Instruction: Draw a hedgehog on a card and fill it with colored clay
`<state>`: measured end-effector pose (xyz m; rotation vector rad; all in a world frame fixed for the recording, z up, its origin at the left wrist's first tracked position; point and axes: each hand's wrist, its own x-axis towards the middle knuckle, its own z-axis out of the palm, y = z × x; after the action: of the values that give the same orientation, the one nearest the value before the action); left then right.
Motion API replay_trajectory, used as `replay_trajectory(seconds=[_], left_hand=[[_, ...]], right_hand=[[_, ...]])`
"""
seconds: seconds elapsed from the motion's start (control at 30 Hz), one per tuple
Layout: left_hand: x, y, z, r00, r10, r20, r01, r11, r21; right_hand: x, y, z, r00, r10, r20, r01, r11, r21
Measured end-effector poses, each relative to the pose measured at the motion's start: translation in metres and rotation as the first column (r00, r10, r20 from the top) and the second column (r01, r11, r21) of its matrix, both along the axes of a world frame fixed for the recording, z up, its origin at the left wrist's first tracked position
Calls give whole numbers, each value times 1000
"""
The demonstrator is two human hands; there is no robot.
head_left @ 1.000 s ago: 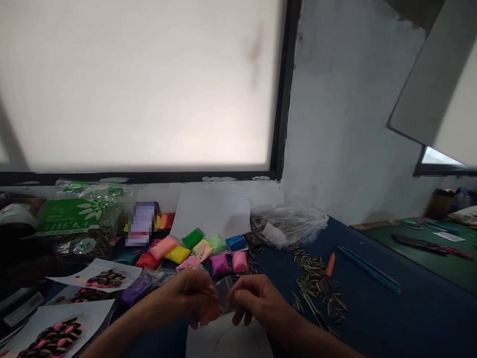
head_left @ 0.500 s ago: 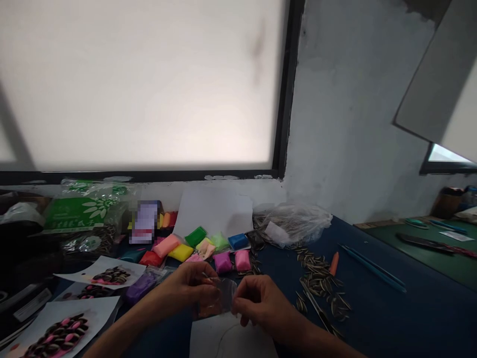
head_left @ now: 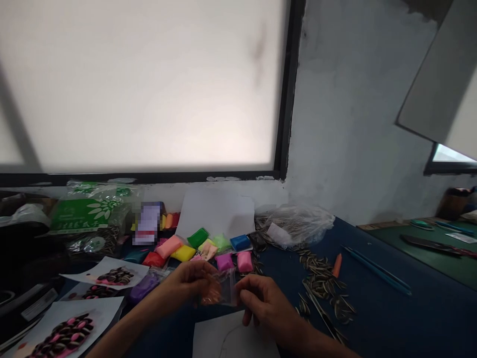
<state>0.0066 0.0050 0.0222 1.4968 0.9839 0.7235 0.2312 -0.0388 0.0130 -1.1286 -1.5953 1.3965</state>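
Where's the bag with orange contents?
Head view, lower centre: the clear plastic bag has its orange end in the left hand, its other edge by the right hand, near the white sheet below.

Small glossy plastic bag (head_left: 227, 287), smooth matt paper sheet (head_left: 233, 338).

Head camera: head-worn, facing forward and down
Worktop (head_left: 380, 323): near, across lower frame
Window (head_left: 149, 84): farther, upper left
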Motion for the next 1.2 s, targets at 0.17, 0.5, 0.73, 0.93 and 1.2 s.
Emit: replay_trajectory(seconds=[0.17, 0.5, 0.73, 0.93, 1.2], left_hand=[[-15, 10, 2, 964, 221, -148, -207, 973, 106], [-23, 16, -8, 891, 319, -323, -233, 932, 278], [-28, 17, -17, 697, 482, -531, -160, 827, 539], [-3, 38, -9, 629, 507, -589, -25, 770, 637], [15, 70, -8, 612, 503, -610, 68, 735, 675]], right_hand=[[0, -3, 3, 999, -17, 31, 18, 1000, -10], [-2, -3, -2, 998, -10, 60, 14, 998, -60], [-2, 1, -12, 999, -17, 41, 19, 999, -46], [-2, 3, -16, 999, -4, 41, 5, 999, -31], [-4, 5, -17, 997, -13, 70, 13, 1000, 0]])
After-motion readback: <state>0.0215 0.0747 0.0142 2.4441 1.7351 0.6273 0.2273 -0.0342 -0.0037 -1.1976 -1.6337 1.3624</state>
